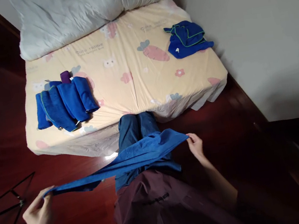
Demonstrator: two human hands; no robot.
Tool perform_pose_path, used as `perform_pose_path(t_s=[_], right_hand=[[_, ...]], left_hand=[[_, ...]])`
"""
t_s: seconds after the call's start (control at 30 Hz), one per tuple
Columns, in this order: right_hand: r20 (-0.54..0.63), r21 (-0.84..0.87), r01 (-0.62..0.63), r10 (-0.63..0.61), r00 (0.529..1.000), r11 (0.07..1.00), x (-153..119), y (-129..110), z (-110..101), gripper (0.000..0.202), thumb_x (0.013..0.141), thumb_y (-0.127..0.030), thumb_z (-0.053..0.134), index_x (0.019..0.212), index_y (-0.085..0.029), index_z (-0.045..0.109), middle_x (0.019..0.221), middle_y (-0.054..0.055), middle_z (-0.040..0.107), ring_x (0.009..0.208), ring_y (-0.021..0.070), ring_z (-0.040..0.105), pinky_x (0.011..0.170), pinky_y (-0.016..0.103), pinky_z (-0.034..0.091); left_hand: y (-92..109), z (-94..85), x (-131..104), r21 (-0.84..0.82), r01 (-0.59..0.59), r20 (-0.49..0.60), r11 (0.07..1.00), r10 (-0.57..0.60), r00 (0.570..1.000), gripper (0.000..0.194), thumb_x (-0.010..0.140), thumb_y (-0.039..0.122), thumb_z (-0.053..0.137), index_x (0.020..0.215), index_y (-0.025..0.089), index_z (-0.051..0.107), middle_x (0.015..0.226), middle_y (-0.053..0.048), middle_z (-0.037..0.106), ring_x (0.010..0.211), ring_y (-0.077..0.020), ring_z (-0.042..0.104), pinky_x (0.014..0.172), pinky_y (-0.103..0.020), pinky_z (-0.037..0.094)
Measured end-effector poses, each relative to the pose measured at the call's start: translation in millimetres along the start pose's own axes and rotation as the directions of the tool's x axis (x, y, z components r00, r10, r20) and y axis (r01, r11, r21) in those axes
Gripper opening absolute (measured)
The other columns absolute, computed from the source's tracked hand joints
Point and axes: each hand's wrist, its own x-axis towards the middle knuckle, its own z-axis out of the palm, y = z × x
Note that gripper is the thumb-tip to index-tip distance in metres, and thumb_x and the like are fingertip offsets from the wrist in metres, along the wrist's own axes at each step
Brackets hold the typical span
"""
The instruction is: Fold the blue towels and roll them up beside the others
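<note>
A blue towel [133, 156] is stretched out in front of me, above my thighs. My left hand [40, 209] pinches its left end, out over the floor. At the right, my right hand [196, 144] grips the other end between thumb and fingers. The cloth hangs in lengthwise folds between the hands. On the bed's left side lie several rolled blue towels [65, 102] side by side, with a small purple roll [65, 77] behind them. A loose heap of blue towels [187, 39] with green edging rests at the right of the bed.
The bed [135, 91] has a cream sheet with rabbit and carrot prints; my knees are against its near edge. A white quilt [88, 13] lies at its far side. A black folding stand [16, 201] is on the dark red floor at left. A wall [262, 33] is at right.
</note>
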Motion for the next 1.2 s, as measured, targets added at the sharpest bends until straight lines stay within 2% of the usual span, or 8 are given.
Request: perform_pose_path(t_s=[0.07, 0.13, 0.27, 0.37, 0.5, 0.7, 0.97, 1.2], right_hand=[[0.04, -0.026, 0.157, -0.155, 0.987, 0.987, 40, -28, -34, 0.03, 0.09, -0.042, 0.06, 0.101, -0.019, 0.076, 0.106, 0.012, 0.079, 0.1, 0.0274, 0.074, 0.101, 0.047, 0.058], [0.035, -0.061, 0.347, -0.346, 0.938, 0.936, 84, -69, -63, 0.025, 0.092, -0.036, 0.061, 0.102, -0.02, 0.077, 0.113, 0.012, 0.078, 0.109, 0.0269, 0.073, 0.106, 0.046, 0.056], [-0.035, -0.144, 0.511, -0.52, 0.854, 0.848, 169, -173, -101, 0.019, 0.089, -0.021, 0.065, 0.1, -0.02, 0.081, 0.107, 0.009, 0.08, 0.105, 0.0241, 0.075, 0.103, 0.042, 0.058], [-0.166, -0.127, 0.454, -0.47, 0.867, 0.882, 220, -247, -117, 0.02, 0.086, -0.008, 0.066, 0.099, -0.012, 0.081, 0.097, 0.013, 0.08, 0.089, 0.0198, 0.075, 0.09, 0.035, 0.061], [-0.181, -0.064, 0.46, -0.464, 0.867, 0.885, 254, -304, -134, 0.019, 0.088, -0.008, 0.069, 0.103, -0.012, 0.08, 0.085, 0.009, 0.078, 0.067, 0.0137, 0.069, 0.075, 0.03, 0.059], [0.01, 0.077, 0.444, -0.446, 0.895, 0.893, 248, -293, -154, 0.011, 0.085, -0.026, 0.079, 0.094, -0.02, 0.081, 0.065, 0.0, 0.071, 0.059, 0.0156, 0.066, 0.076, 0.035, 0.062], [0.226, 0.165, 0.21, -0.244, 0.943, 0.964, 248, -245, -188, 0.053, 0.056, -0.056, 0.098, 0.09, -0.019, 0.081, 0.07, 0.005, 0.077, 0.068, 0.0215, 0.074, 0.076, 0.038, 0.066], [0.15, 0.216, 0.04, -0.074, 0.986, 0.976, 288, -264, -157, 0.031, 0.067, -0.028, 0.098, 0.086, -0.013, 0.079, 0.075, 0.011, 0.078, 0.067, 0.0217, 0.077, 0.068, 0.032, 0.068]], left_hand=[[30, 2.5, 15, -0.106, -0.091, -0.129, 0.99, 0.078, 0.989, 0.018, 0.079, 0.051, 0.068, 0.092, 0.06, 0.077, 0.102, 0.026, 0.077, 0.123, -0.0265, 0.07, 0.116, -0.045, 0.051], [64, 5.6, 38, -0.126, -0.189, -0.18, 0.974, 0.165, 0.97, 0.02, 0.078, 0.049, 0.072, 0.096, 0.052, 0.08, 0.105, 0.018, 0.079, 0.117, -0.0297, 0.072, 0.116, -0.049, 0.051], [140, 9.5, 101, -0.179, -0.424, -0.387, 0.888, 0.332, 0.86, 0.034, 0.079, 0.048, 0.075, 0.107, 0.03, 0.082, 0.091, 0.001, 0.08, 0.076, -0.0205, 0.071, 0.081, -0.041, 0.064], [199, 10.6, 143, -0.35, -0.476, -0.409, 0.807, 0.326, 0.853, 0.042, 0.079, 0.046, 0.075, 0.103, 0.012, 0.079, 0.063, 0.001, 0.066, 0.047, -0.0072, 0.048, 0.045, -0.02, 0.043], [254, 14.1, 168, -0.535, -0.478, -0.345, 0.696, 0.336, 0.876, 0.034, 0.083, 0.04, 0.074, 0.094, 0.008, 0.069, 0.051, 0.006, 0.051, 0.039, -0.0067, 0.042, 0.038, -0.018, 0.034], [244, 26.6, 153, -0.641, -0.396, -0.163, 0.658, 0.388, 0.907, 0.04, 0.077, 0.047, 0.083, 0.099, 0.017, 0.069, 0.071, 0.001, 0.067, 0.054, -0.0128, 0.062, 0.052, -0.024, 0.052], [203, 35.6, 133, -0.61, -0.139, 0.122, 0.78, 0.266, 0.956, 0.068, 0.053, 0.064, 0.094, 0.098, 0.016, 0.074, 0.082, -0.009, 0.076, 0.071, -0.0216, 0.068, 0.06, -0.03, 0.057], [211, 90.8, 188, -0.706, -0.053, 0.175, 0.706, 0.247, 0.953, 0.05, 0.057, 0.045, 0.095, 0.092, 0.016, 0.074, 0.08, -0.009, 0.075, 0.077, -0.027, 0.076, 0.078, -0.039, 0.066]])
